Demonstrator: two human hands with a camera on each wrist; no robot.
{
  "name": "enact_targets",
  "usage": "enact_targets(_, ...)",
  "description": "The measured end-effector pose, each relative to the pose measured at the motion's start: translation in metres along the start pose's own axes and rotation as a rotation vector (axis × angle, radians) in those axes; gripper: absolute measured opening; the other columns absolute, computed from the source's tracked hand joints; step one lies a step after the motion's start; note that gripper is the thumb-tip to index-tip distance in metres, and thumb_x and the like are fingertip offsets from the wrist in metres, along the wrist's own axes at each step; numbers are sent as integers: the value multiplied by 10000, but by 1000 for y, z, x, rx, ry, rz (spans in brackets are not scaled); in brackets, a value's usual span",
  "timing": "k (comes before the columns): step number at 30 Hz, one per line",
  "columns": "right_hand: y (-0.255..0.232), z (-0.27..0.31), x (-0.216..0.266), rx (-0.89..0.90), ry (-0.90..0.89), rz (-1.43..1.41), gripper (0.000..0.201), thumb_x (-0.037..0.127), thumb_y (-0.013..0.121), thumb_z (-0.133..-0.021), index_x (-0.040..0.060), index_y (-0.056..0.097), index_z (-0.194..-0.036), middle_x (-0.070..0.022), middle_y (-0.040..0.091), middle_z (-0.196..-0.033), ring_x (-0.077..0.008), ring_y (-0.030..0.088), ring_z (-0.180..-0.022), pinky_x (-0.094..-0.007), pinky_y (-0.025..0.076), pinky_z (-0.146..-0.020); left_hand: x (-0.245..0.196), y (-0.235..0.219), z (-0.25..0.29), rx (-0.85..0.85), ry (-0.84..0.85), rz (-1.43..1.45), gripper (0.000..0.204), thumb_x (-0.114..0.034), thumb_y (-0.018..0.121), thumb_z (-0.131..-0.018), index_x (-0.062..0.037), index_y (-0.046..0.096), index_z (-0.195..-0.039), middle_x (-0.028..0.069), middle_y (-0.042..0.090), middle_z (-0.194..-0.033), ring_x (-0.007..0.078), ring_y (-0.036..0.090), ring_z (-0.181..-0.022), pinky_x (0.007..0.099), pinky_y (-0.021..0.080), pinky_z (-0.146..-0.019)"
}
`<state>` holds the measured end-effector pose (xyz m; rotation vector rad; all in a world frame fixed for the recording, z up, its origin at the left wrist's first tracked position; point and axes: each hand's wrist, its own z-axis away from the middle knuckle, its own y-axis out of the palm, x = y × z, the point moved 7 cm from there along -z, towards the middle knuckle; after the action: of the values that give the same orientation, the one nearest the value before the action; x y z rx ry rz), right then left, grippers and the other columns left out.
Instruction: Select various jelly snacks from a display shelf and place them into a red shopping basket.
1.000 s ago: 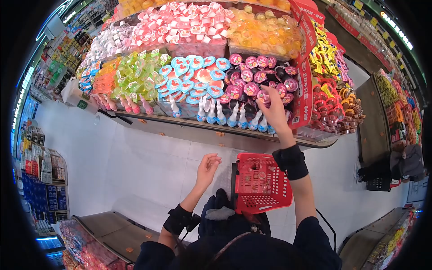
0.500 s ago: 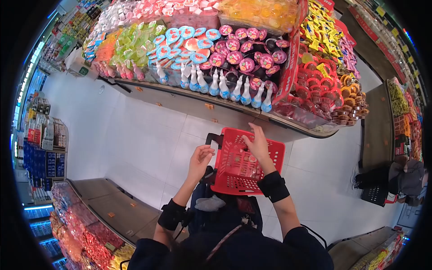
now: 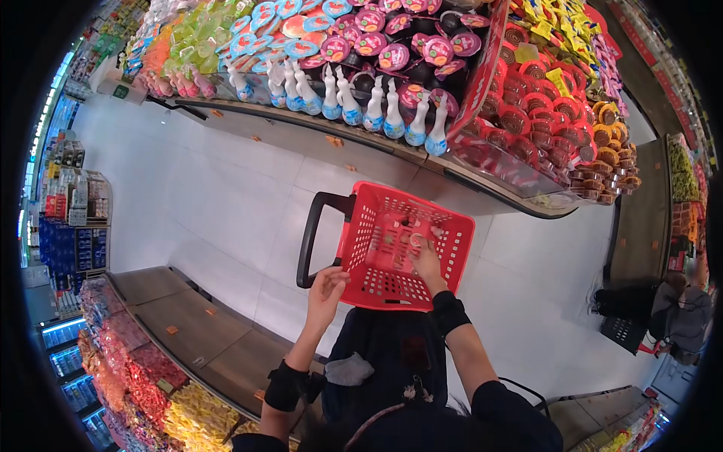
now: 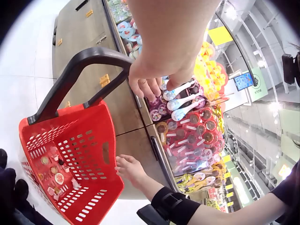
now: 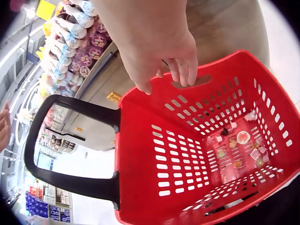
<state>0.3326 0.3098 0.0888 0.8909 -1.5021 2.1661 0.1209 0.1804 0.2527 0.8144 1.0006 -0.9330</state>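
A red shopping basket with a black handle sits in front of me, its handle out to the left. Small jelly cups and packets lie on its bottom. My right hand hangs over the basket; from the right wrist its fingers droop near the slotted rim, with nothing visible in them. Beside the handle and the basket's left corner is my left hand. Its fingers are loosely curled with nothing between them, close by the handle in the left wrist view.
Ahead stands a candy counter with purple-lidded cups, white-and-blue bottle-shaped sweets along its edge and red-rimmed cups at right. Another display is at lower left. A person with a dark basket is at the right.
My right hand has come down from the purple-lidded cups to over the basket. The left hand has moved down and left, beside the handle. The counter sits higher in view, the basket further left.
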Motion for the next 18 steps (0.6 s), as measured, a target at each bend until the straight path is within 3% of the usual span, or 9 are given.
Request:
enact_targets(3, 17, 4, -30, 37, 152, 64, 446, 257, 608, -715, 94, 450, -1098, -164, 483, -1072, -354, 496, -976, -406, 449, -777, 19, 2, 5, -7, -67, -27, 256, -12, 483, -825, 3, 432, -1075, 104, 539, -982, 163, 538, -919, 272, 408, -838)
enact_targets(10, 85, 10, -113, 96, 151, 202, 463, 293, 556, -722, 149, 436, -1145, -180, 479, -1077, -372, 511, -948, -454, 444, -772, 69, 2, 3, 15, -127, -125, 237, -32, 489, -830, -8, 446, -1062, 100, 554, -966, 159, 550, -904, 272, 417, -820)
enact_targets(12, 105, 14, -143, 241, 368, 215, 457, 344, 492, -740, 176, 431, -1161, -200, 471, -1088, -381, 518, -934, -478, 443, -759, 89, 3, 1, 22, -161, -150, 239, -22, 492, -825, -6, 450, -1060, 100, 561, -959, 158, 555, -900, 270, 419, -816)
enact_targets(14, 117, 9, -162, 223, 354, 173, 450, 379, 452, -750, 172, 442, -1149, -217, 487, -1063, -385, 527, -912, -480, 447, -749, 110, 5, -3, 33, -198, -169, 244, -7, 491, -819, -1, 451, -1059, 102, 563, -961, 160, 558, -900, 266, 421, -814)
enact_targets(16, 134, 6, -181, 413, 415, 195, 450, 388, 457, -751, 169, 454, -1144, -220, 512, -1026, -384, 534, -898, -481, 448, -746, 129, 5, -11, 44, -216, -183, 240, -3, 482, -823, -2, 448, -1061, 101, 557, -965, 162, 556, -906, 261, 417, -814)
enact_targets(18, 150, 6, -208, 443, 488, 202, 455, 378, 494, -743, 153, 465, -1137, -224, 519, -1024, -373, 535, -916, -465, 449, -754, 147, 6, -19, 57, -231, -196, 237, 2, 473, -828, -2, 446, -1063, 99, 550, -970, 164, 554, -912, 256, 414, -813)
